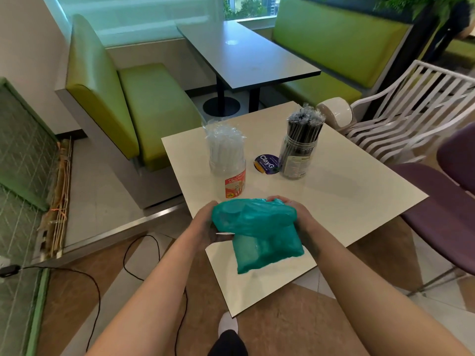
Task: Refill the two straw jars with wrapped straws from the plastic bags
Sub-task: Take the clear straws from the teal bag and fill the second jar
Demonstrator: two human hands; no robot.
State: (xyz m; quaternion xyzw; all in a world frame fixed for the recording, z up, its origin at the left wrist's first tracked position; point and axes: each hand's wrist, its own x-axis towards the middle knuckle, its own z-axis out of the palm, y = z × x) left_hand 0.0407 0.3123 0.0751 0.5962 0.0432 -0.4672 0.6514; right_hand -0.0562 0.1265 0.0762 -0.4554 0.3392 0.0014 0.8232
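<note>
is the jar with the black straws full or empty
Full. The clear jar stands upright on the white table, packed with wrapped black straws whose tops rise well above its rim.

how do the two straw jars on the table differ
The clear jar with the red label holds white wrapped straws; the clear jar with the pale printed label holds dark ones. The red-labelled jar stands nearer the person and to the left, the other farther and to the right. Both stand upright, open-topped and full on the white square table.

A teal plastic bag (pixel 259 232) lies on the cream table (pixel 347 199), near lime-green benches (pixel 154 109) and a purple chair (pixel 442 209).
</note>
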